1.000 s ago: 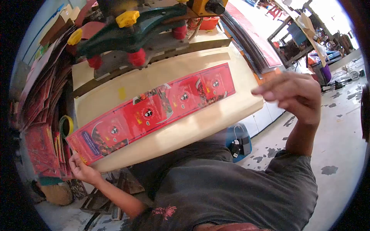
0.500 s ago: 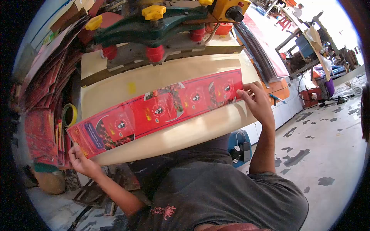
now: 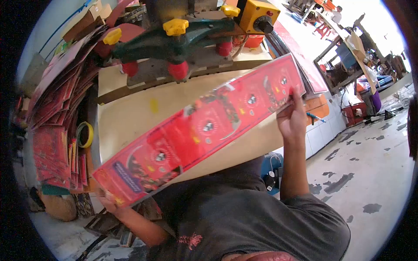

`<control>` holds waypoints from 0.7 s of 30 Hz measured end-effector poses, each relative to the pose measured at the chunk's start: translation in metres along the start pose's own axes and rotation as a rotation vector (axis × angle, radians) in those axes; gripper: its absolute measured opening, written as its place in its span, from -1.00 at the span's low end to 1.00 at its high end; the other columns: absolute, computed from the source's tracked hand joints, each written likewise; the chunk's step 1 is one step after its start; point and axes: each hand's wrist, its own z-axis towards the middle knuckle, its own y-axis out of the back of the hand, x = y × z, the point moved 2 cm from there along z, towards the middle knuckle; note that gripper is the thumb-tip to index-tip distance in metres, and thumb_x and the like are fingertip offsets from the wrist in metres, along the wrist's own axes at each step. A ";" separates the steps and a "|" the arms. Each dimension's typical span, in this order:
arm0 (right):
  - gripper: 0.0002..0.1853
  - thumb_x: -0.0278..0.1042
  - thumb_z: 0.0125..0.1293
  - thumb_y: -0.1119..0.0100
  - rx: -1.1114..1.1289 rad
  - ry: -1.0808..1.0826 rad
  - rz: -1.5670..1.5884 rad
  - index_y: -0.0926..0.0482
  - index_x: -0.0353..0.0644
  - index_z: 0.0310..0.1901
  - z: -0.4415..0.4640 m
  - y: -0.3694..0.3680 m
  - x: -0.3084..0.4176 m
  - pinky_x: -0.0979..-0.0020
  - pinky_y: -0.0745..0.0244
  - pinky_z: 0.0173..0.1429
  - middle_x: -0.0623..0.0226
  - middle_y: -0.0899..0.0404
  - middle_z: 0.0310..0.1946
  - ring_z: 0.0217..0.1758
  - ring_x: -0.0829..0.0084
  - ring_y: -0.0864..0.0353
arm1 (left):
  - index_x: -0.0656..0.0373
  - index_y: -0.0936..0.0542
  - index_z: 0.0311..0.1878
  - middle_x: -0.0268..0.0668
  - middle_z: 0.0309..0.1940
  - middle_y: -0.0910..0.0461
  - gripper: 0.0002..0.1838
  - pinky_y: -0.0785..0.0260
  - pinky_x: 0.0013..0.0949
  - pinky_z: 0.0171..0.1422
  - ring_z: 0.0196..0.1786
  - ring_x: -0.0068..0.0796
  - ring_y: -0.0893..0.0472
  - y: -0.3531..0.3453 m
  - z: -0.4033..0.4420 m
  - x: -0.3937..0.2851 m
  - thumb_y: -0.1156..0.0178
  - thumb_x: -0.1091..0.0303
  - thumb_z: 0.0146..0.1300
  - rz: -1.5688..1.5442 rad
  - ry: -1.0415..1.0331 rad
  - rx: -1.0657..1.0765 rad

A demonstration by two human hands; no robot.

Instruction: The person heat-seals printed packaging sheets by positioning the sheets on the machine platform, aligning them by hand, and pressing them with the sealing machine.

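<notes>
A long red printed sheet [image 3: 174, 143], with round logos and food pictures, is held up at a slant across the pale work surface [image 3: 126, 126]. At its lower left end my left hand [image 3: 109, 201] grips the edge, its fingers partly behind the sheet. My right hand [image 3: 292, 117] pinches the sheet's lower edge near the upper right end. Beyond the sheet stands a press with a dark green frame [image 3: 148, 47], yellow knobs [image 3: 175, 27] and red round pads [image 3: 178, 69].
Stacks of red printed sheets [image 3: 52, 148] lie at the left, beside a yellow tape roll [image 3: 85, 134]. A yellow control box [image 3: 260, 16] with a dial is at the top. At the right are a blue pen-like tool [image 3: 316, 117] and more stacked sheets [image 3: 311, 80]. A person [image 3: 336, 15] is far back.
Both hands have lifted the red sheet off the work surface. Its right end has risen up and right, its left end has come down toward me, and its slant is steeper.
</notes>
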 end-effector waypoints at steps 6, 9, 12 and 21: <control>-0.56 -0.15 0.62 -0.03 0.061 -0.032 -0.026 -0.39 -0.20 0.37 -0.051 -0.035 -0.040 0.13 -0.47 0.44 0.20 -0.56 0.29 0.32 0.29 -0.59 | 0.35 -0.67 -0.09 -0.18 -0.08 -0.71 -0.39 -0.52 -0.23 0.12 -0.05 -0.34 -0.68 -0.084 -0.038 -0.049 -0.59 -0.03 0.05 0.017 0.165 0.227; -0.56 -0.17 0.64 0.02 0.096 -0.076 -0.062 -0.34 -0.23 0.39 -0.068 -0.044 -0.045 0.13 -0.48 0.44 0.18 -0.55 0.31 0.36 0.28 -0.57 | 0.33 -0.66 -0.20 -0.27 -0.24 -0.71 -0.48 -0.50 -0.33 0.01 -0.18 -0.45 -0.66 -0.094 -0.039 -0.050 -0.59 0.02 0.09 0.082 0.094 0.269; -0.55 -0.20 0.65 0.06 0.226 -0.077 -0.132 -0.31 -0.28 0.41 -0.089 -0.059 -0.046 0.10 -0.50 0.41 0.18 -0.54 0.29 0.32 0.27 -0.57 | 0.32 -0.67 -0.24 -0.31 -0.30 -0.71 -0.53 -0.50 -0.37 -0.06 -0.23 -0.50 -0.66 -0.103 -0.040 -0.053 -0.59 0.07 0.13 0.170 0.181 0.322; -0.51 -0.34 0.61 -0.02 0.391 -0.046 -0.160 -0.25 -0.21 0.47 -0.106 -0.068 -0.050 0.12 -0.33 0.54 0.20 -0.43 0.41 0.44 0.28 -0.47 | 0.30 -0.77 -0.16 -0.22 -0.23 -0.80 -0.75 -0.56 -0.32 0.05 -0.15 -0.45 -0.75 -0.190 -0.063 -0.070 -0.45 0.26 0.30 0.181 0.351 0.892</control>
